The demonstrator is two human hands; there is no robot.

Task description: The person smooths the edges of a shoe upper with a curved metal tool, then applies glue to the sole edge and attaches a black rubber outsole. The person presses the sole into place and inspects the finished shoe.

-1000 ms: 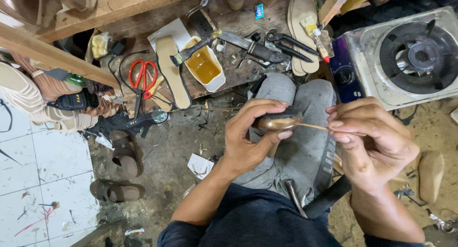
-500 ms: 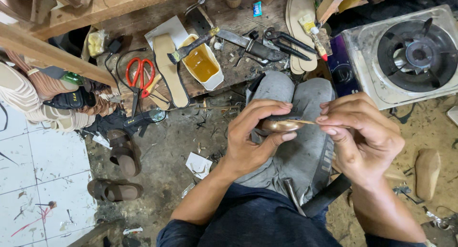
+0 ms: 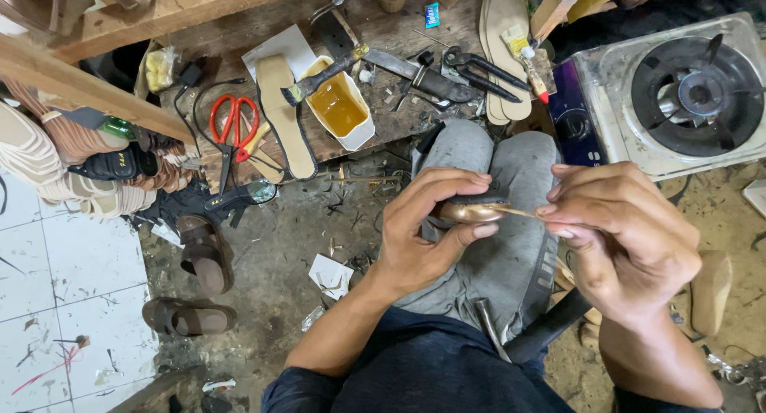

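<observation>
Left hand: the left hand (image 3: 427,229) is closed around a small shiny bronze-coloured piece (image 3: 471,213), thumb below and fingers curled over the top, held above the person's grey-trousered knees (image 3: 511,245).
Right hand: the right hand (image 3: 626,245) pinches a thin pale strip (image 3: 519,211) between thumb and fingertips; the strip's far end meets the bronze-coloured piece.
Workpiece: it sits near the middle of the scene, between the two hands, over the lap.
Far bench: a worn wooden board (image 3: 391,86) carries a white tub of amber glue (image 3: 339,106) with a dark-handled knife (image 3: 327,74) laid across it, red-handled scissors (image 3: 234,126), a tan insole (image 3: 283,114), black pliers (image 3: 483,70) and a stack of pale soles (image 3: 507,38).
Right: a single-burner gas stove (image 3: 686,94) stands on the dirt floor.
Left: brown sandals (image 3: 199,253) lie on the ground near white tiles (image 3: 72,301).
</observation>
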